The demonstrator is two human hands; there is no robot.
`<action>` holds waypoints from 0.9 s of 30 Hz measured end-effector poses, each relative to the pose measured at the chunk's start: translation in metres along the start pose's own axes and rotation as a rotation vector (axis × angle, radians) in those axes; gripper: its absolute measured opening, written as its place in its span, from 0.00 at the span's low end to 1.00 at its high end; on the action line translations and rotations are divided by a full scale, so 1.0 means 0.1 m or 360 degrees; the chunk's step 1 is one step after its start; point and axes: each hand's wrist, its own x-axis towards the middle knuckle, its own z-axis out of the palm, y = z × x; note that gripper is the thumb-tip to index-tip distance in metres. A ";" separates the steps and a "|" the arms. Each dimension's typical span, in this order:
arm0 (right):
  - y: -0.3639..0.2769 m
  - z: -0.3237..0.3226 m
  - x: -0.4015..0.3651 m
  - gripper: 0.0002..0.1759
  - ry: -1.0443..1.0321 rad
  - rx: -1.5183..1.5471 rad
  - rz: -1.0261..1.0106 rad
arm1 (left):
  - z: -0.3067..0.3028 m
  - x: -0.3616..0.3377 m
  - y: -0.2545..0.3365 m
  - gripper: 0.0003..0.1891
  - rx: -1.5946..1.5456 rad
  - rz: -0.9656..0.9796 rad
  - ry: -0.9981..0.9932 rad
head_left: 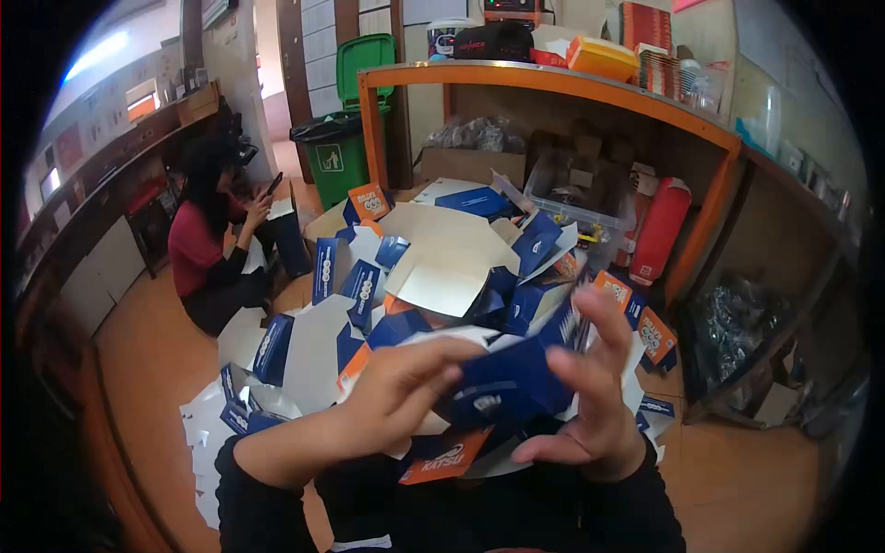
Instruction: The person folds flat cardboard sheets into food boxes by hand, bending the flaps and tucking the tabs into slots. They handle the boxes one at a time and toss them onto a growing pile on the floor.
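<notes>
A dark blue printed carton (507, 380) is raised in front of me, above a heap of flat and folded cartons. My left hand (396, 392) pinches its left side between thumb and fingers. At the carton's right side is my right hand (590, 392), its fingers spread and curved around that end, with a fingertip near the blue panel. Just below the carton lies an orange panel (449, 458) with white lettering. Beyond it, a large white-inside carton (442, 249) lies on the heap.
A person (207, 230) sits on the floor at the left, holding a phone (275, 183). An orange-framed table (544, 81) stands behind the heap, with a green bin (336, 158) beside it. A clear plastic box (581, 203) sits under the table.
</notes>
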 end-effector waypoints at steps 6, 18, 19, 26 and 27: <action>0.05 0.28 -0.10 0.21 -0.0213 -0.0279 -0.0399 | 0.14 0.05 0.30 0.27 -0.1343 -0.0023 0.0592; 0.18 0.29 -0.04 0.37 -0.0190 0.0360 -0.0233 | 0.26 -0.10 -0.10 0.19 0.0588 0.0579 0.0519; 0.19 0.28 -0.06 0.36 -0.0235 0.0403 -0.0266 | 0.33 -0.12 -0.10 0.18 0.0169 0.0398 0.0657; 0.32 0.52 -0.10 0.30 -0.0024 0.0155 -0.0307 | 0.38 -0.20 -0.17 0.23 0.1019 0.0501 0.0479; 0.33 0.52 -0.10 0.31 0.0001 0.0137 -0.0324 | 0.39 -0.22 -0.22 0.26 0.1096 0.0557 0.0430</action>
